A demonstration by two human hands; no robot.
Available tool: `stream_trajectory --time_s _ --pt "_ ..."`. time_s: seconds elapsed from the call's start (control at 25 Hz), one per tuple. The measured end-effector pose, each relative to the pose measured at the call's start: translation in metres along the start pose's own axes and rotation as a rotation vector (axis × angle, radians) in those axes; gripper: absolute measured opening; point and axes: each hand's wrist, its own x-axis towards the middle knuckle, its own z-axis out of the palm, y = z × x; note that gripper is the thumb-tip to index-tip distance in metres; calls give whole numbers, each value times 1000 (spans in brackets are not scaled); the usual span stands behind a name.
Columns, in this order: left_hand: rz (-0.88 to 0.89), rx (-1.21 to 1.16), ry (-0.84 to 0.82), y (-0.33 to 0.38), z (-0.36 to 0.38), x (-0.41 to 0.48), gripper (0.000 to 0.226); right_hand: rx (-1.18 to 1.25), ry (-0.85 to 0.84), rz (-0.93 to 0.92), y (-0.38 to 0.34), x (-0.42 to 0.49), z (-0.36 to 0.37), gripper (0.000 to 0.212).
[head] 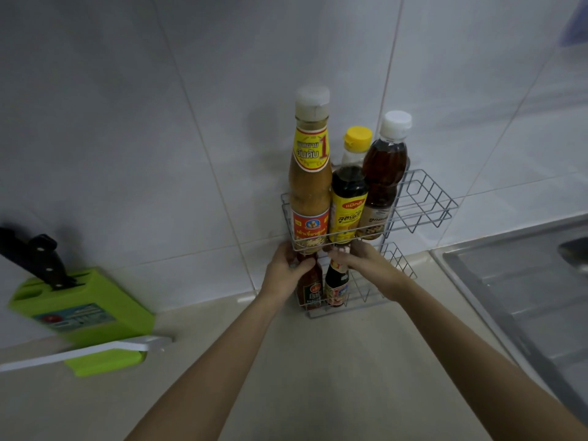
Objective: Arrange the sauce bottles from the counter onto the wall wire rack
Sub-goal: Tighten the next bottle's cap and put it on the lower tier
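Note:
A two-tier wire rack [426, 198] hangs on the tiled wall. Its upper tier holds three bottles: a tall tan sauce bottle [310, 173] with a white cap, a dark bottle with a yellow cap [349, 192], and a brown bottle with a white cap [383, 173]. On the lower tier stand a red sauce bottle [310, 286] and a dark sauce bottle [337, 286]. My left hand [286, 272] grips the red bottle's neck. My right hand [362, 261] is closed around the top of the dark bottle. Both caps are hidden behind my fingers and the upper tier.
A green knife block [86, 310] with a black-handled knife [35, 256] sits on the beige counter [318, 361] at the left, a white strip [82, 353] lying across its front. A steel sink [525, 288] lies at the right. The rack's right halves hold nothing.

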Motion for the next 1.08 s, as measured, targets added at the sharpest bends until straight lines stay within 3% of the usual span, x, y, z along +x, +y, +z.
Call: stream_trajectory --time_s 0.12,0.36,0.52,0.76,1.08 --pt "0 41 92 4 5 4 50 -45 -44 -45 16 -8 -8 32" --pt "190 183 -29 -8 -7 -13 40 -275 102 -147 28 -6 -1 29" --pt "253 234 -46 -17 -3 -33 45 -284 121 -162 34 -8 0 29" --pt "214 198 8 -17 5 -40 44 -236 90 -121 36 -11 2 30" --pt "33 156 -92 -6 -2 -30 56 -446 51 -9 48 -20 -10 57"
